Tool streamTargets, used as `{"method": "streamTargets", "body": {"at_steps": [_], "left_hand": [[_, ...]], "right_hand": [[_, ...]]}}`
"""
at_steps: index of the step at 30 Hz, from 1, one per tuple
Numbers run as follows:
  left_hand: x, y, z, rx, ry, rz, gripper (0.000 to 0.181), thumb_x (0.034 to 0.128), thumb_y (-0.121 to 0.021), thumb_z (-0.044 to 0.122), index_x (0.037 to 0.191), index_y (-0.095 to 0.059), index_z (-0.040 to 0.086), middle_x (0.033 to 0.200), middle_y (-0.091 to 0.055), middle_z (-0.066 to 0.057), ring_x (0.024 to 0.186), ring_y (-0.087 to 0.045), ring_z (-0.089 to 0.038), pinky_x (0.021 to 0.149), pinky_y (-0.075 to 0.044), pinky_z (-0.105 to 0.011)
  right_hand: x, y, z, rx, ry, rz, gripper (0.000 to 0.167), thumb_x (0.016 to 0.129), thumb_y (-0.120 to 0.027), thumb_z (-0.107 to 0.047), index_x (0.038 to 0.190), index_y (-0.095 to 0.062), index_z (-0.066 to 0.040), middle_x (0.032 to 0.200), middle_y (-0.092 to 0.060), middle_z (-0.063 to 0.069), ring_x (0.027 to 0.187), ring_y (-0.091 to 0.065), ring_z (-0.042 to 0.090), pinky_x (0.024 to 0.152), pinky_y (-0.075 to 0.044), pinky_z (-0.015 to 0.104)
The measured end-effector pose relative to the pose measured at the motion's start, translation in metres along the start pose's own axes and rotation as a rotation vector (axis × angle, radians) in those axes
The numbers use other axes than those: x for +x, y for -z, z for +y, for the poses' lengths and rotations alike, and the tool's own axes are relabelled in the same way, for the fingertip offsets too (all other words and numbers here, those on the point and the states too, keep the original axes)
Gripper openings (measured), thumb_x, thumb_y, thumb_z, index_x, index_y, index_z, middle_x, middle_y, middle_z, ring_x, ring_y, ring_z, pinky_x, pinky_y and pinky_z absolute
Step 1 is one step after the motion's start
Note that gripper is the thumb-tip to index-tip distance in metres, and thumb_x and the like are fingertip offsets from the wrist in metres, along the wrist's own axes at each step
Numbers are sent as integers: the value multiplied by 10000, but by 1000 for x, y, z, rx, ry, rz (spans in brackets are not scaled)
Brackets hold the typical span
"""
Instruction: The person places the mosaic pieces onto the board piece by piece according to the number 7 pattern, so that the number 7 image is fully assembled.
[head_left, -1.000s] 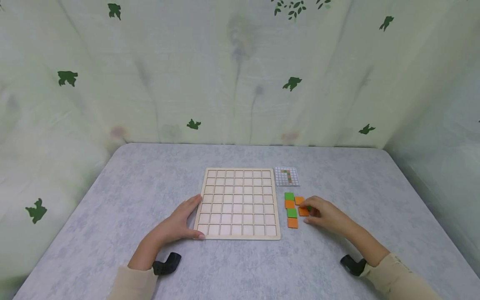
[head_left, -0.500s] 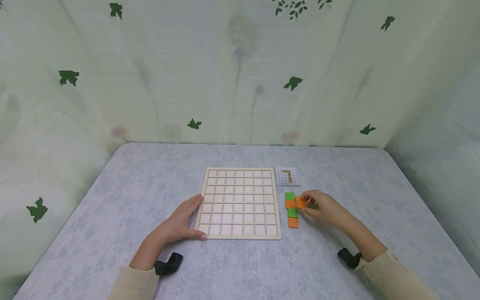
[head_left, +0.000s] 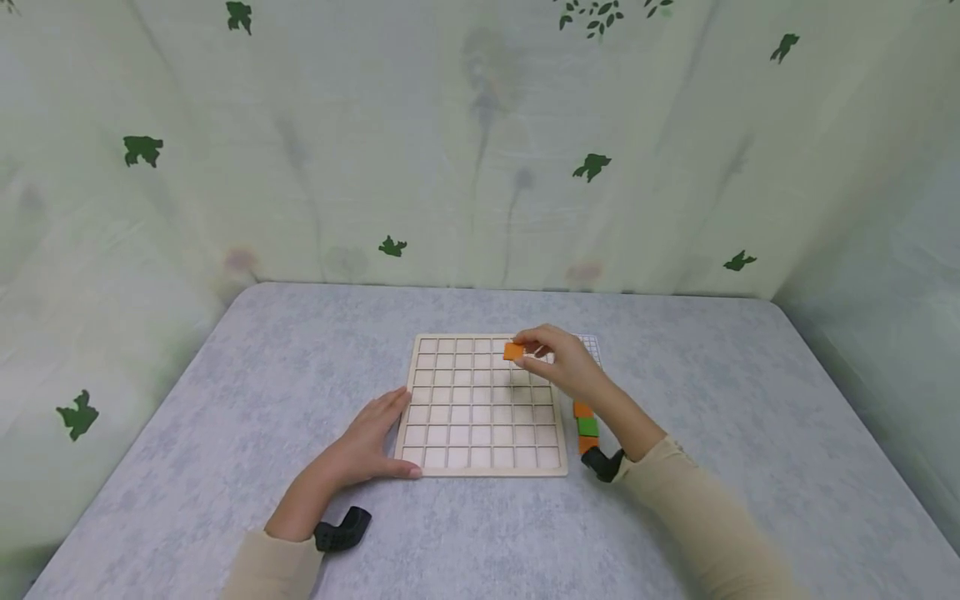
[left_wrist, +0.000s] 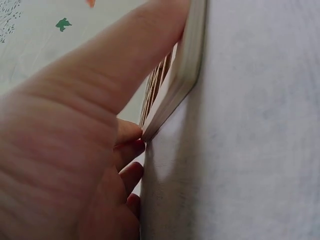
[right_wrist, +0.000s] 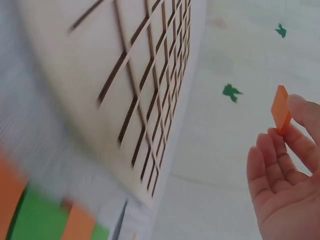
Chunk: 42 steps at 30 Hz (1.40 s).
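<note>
A pale wooden grid board (head_left: pixel 480 433) lies on the table, its cells bare where visible. My left hand (head_left: pixel 362 446) rests at its near left corner, fingers against the left side and thumb at the front edge. In the left wrist view the thumb crosses the board's edge (left_wrist: pixel 177 75). Between thumb and fingertips, my right hand (head_left: pixel 567 364) pinches an orange square tile (head_left: pixel 513 352) above the far right part of the board. The right wrist view shows that tile (right_wrist: pixel 280 111) held clear of the grid. My right hand and forearm hide some cells.
Right of the board, a column of tiles includes a green tile (head_left: pixel 588 427) and an orange tile (head_left: pixel 582 410), partly covered by the right arm. Behind the right hand, a gridded pattern card (head_left: pixel 592 343) shows only in part. A printed curtain (head_left: pixel 337 150) hangs behind the table.
My right hand has picked up an orange tile from the group at the right and carried it left and away from me, over the board. The left hand stays at the board.
</note>
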<state>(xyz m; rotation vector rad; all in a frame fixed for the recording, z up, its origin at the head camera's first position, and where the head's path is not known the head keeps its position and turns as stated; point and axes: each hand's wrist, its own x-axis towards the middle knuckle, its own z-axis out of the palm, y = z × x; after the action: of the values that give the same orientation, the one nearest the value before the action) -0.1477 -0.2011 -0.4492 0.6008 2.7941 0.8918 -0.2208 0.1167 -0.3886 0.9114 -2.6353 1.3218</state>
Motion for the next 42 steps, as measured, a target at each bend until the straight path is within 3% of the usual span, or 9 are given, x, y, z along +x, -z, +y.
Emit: {"method": "streamTargets", "body": {"at_steps": [9,15,23,30,35,42], "left_hand": [[1,-1,0,-16,15,5,1194,543,-717,653,1426,-207,32,1472,-155,-129,1329,-100,-326,1020,-168,-522],[0,-1,0,-21,11,6,1195,541,-724,642,1423,-209,21,1471,-159,-132,1329,-104,-326,1020,-168,-522],[1,-1,3,-33,20,-4,1182,557,-720,635,1427,-200,28,1473,-151,-129,1329,-97,-326,1018,-167,-527],[0,-1,2,-18,31,-2,1181,559,-710,646,1430,-196,35,1472,-150,-128,1326,-101,-331,1010,-183,-534],[-1,-2,1,-19,30,0,1179,560,-714,641,1428,-199,30,1471,-153,-129,1327,-102,-328,1012,-184,-528],[0,-1,1,-21,16,10,1173,559,-736,613,1426,-206,27,1471,-158,-130,1328,-103,-329,1017,-171,-526]], "right_hand": [[47,-44,7,164,-213,-39,342,838,-638,-137,1153,-582,-16,1059,-588,59,938,-565,167,792,-464,253],[61,-61,16,137,-311,-109,269,832,-645,-87,1095,-609,-41,1002,-596,41,907,-557,161,765,-464,252],[69,-75,21,-22,-267,-189,200,808,-677,-104,998,-627,-68,895,-554,14,814,-503,143,711,-433,246],[70,-76,11,-89,-289,-229,245,800,-686,-103,1043,-652,-93,883,-529,9,804,-475,149,701,-415,259],[67,-67,10,-7,-281,-245,363,825,-662,-127,1178,-589,-89,1028,-546,42,917,-504,157,790,-428,273],[48,-32,5,122,-182,-110,484,830,-652,-201,1274,-500,-81,1207,-515,103,1065,-487,184,896,-397,290]]}}
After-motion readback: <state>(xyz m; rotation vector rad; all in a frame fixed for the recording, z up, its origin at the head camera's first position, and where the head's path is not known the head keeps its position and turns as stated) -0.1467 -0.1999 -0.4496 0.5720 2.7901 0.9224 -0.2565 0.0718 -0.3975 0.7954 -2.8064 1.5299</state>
